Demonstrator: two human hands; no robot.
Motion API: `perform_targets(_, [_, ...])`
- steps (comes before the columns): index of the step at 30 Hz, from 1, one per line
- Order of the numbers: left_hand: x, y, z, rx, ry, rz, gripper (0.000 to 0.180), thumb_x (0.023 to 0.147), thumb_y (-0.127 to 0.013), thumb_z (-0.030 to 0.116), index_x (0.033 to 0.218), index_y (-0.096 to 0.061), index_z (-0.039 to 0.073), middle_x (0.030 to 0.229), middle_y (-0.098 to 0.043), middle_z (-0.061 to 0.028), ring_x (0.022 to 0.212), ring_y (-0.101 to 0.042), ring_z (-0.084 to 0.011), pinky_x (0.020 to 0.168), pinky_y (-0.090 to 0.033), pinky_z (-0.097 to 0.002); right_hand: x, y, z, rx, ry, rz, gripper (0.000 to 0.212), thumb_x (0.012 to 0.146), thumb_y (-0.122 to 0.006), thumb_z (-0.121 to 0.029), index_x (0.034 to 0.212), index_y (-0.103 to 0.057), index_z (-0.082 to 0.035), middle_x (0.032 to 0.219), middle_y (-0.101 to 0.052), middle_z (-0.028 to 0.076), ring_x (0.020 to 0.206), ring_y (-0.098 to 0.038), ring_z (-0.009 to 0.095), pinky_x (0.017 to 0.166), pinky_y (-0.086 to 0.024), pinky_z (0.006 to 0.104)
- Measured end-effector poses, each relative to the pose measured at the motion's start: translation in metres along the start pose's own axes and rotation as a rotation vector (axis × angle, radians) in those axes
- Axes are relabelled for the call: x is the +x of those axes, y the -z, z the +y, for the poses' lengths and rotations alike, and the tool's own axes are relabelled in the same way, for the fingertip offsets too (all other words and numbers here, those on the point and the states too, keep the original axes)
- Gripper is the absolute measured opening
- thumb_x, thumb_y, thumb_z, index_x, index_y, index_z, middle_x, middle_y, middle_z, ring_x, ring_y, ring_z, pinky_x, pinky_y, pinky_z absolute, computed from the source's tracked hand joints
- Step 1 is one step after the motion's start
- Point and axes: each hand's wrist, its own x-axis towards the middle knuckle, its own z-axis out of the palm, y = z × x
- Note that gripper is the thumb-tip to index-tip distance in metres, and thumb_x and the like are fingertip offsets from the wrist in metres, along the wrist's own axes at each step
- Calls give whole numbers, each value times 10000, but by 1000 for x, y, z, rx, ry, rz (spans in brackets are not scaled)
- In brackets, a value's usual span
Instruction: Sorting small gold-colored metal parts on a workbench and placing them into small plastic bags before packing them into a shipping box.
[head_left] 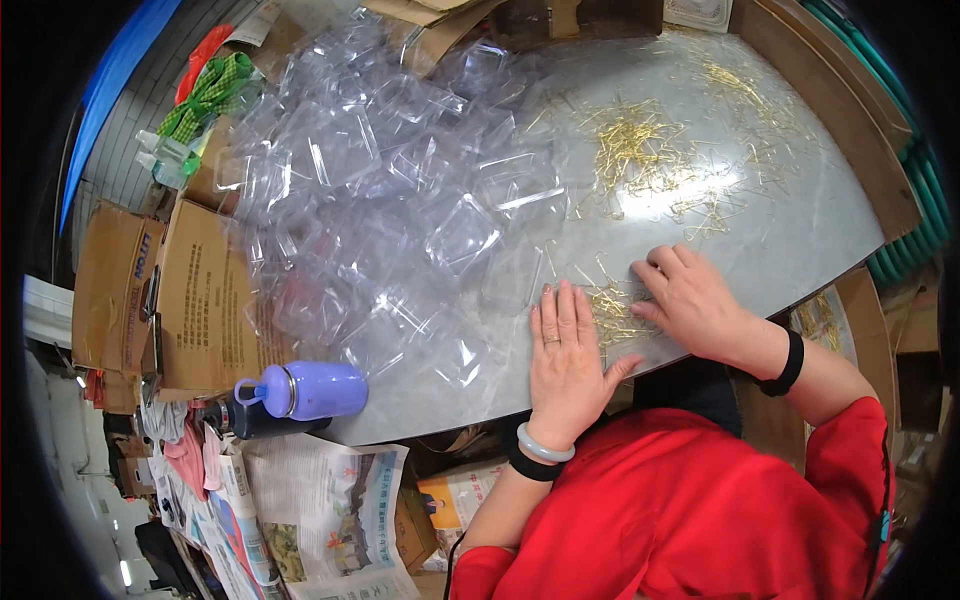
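Between my two hands lies a small pile of gold wire hooks (612,312) on the grey table (790,235). My left hand (568,355) rests flat beside the pile, fingers stretched out together and thumb apart; it holds nothing that I can see. On the pile's right side, my right hand (695,300) has its fingers bent and its thumb apart from them, the tips at the hooks. No hook shows gripped in it. Farther back lies a bigger heap of gold wire hooks (635,145), with more scattered to the right.
Clear plastic boxes (370,190) form a large heap on the left half of the table. A purple bottle (325,390) lies at the near left edge beside a dark one. Cardboard boxes (210,300) stand left; a cardboard strip (850,110) borders the far right. Newspapers (330,510) lie below.
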Motion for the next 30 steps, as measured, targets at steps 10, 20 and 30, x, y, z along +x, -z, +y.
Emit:
perform_targets(10, [-2,-3,-3,68,-15,-56,867,965,-609,498,1493,-350,-138,1581,-331,-277,1499,-257,-451,1241,-187,-561,73,-17,3,63,391,-30,295,842,-620,-132,1118,-652,-33,1014,-555,108,969,-614,276,795,-533,399])
perform_targets(20, [-2,-1,3,35,11,19,827,988,-594,455,1499,-330,-139,1547,-359,-280,1484,-270,-456,1235,-203,-566,55,-13,7,70,378,-71,320,845,-644,-165,1144,-668,-52,1120,-572,94,1102,-565,277,942,-467,431])
perform_targets(30, [-1,-6,1,59,-11,-8,812,971,-633,437,1509,-344,-98,1549,-374,-261,1470,-300,-451,1223,-232,-568,-17,-8,9,355,244,-22,638,771,-806,-284,1314,-588,-30,1401,-538,149,1333,-482,368,1107,-424,474])
